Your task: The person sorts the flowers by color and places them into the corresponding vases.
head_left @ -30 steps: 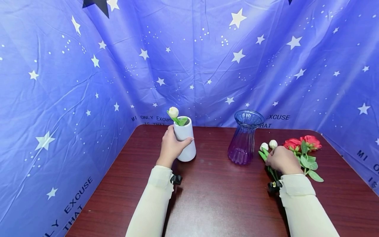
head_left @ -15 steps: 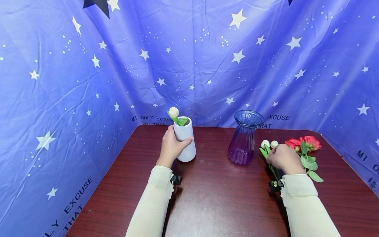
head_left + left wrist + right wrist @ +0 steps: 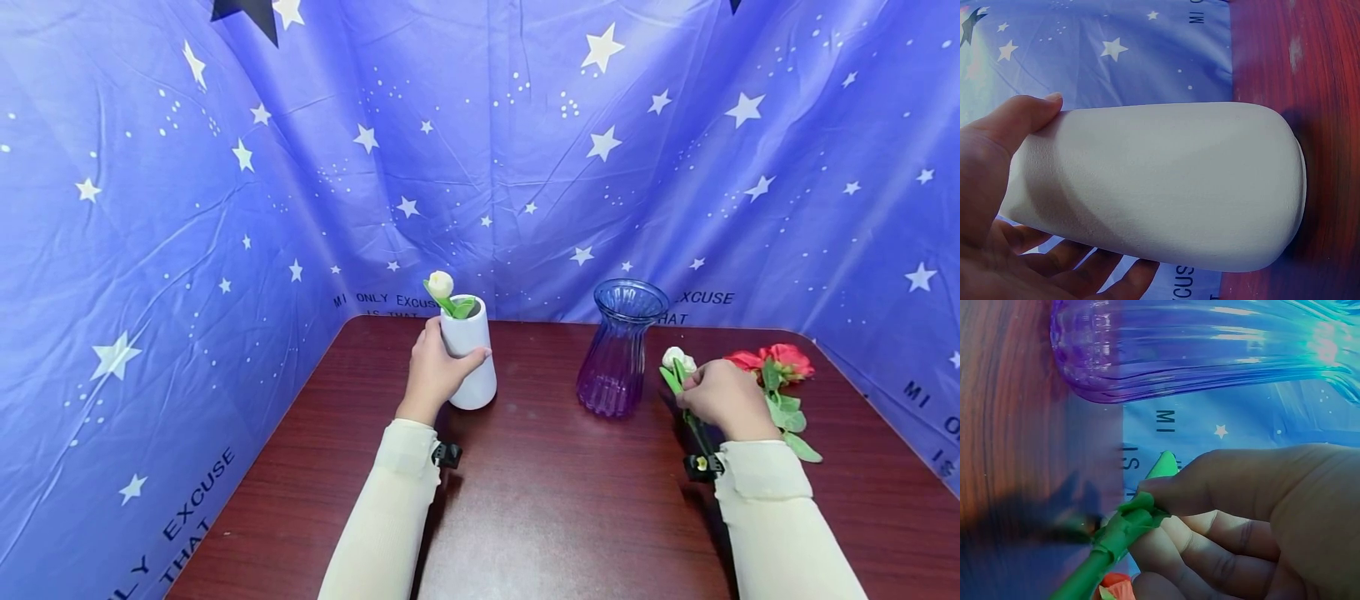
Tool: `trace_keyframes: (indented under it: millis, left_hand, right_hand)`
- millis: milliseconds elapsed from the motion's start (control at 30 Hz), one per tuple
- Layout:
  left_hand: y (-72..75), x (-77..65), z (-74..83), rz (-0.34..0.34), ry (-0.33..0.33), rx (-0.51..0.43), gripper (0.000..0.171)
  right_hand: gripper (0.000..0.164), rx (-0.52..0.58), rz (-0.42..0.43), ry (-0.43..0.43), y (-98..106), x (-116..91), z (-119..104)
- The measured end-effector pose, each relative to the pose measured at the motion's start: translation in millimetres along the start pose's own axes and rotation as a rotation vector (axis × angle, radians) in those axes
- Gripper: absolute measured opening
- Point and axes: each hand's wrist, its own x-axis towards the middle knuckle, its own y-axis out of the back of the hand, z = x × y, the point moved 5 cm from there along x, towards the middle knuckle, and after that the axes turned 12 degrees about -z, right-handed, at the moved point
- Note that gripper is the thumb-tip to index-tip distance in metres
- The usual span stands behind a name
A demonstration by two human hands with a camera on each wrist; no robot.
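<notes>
My left hand (image 3: 435,371) grips the upper part of a white vase (image 3: 472,375), thumb on one side and fingers on the other. The vase stands upright on the table, and a white tulip (image 3: 440,285) with green leaves leans out of its mouth. On the right, my right hand (image 3: 723,398) pinches a green stem (image 3: 1088,569) between thumb and fingers. White tulip heads (image 3: 678,360) overlap just beyond those fingertips in the head view, with green leaves (image 3: 672,379) beside them. The hand hides part of the stems.
A blue-to-purple glass vase (image 3: 615,358) stands between the two hands, close to the right one. Red roses (image 3: 783,360) with green leaves (image 3: 787,417) lie right of my right hand. A starry blue cloth (image 3: 487,167) surrounds the dark red wooden table (image 3: 540,500).
My right hand has shifted slightly right, and the white tulip heads have drawn together until they overlap. The left hand and the white vase have stayed in place.
</notes>
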Motion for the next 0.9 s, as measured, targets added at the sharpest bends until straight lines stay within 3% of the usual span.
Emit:
trace_keyframes:
  millis: [900]
  left_hand:
    - [0.1, 0.4, 0.4, -0.001, 0.003, 0.01, 0.087]
  right_hand:
    - [0.023, 0.031, 0.124, 0.011, 27.7, -15.8, -19.0]
